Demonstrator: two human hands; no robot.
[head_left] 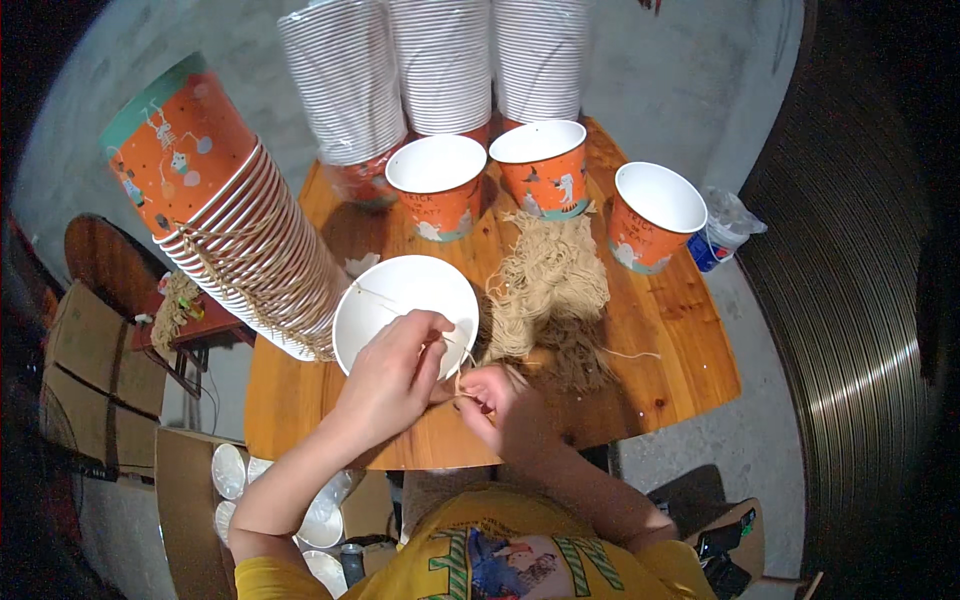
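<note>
A grey wall (240,62) is standing behind a wooden table (685,350). A white-lined cup (420,285) is resting left of centre, with a stack of cups (245,195) leaning at its ten o'clock and a beige yarn bundle (550,275) lying at its three. Near the cup's five o'clock edge, the right hand (492,402) is pinching a tan cord (459,382); the left hand (390,368) is curling over the rim, but whether it is gripping cord I cannot tell. Keeping the cord taut and the cup steady is probably helping most. The hands are hiding where the cord is meeting the cup, whose outer side is hardly showing.
</note>
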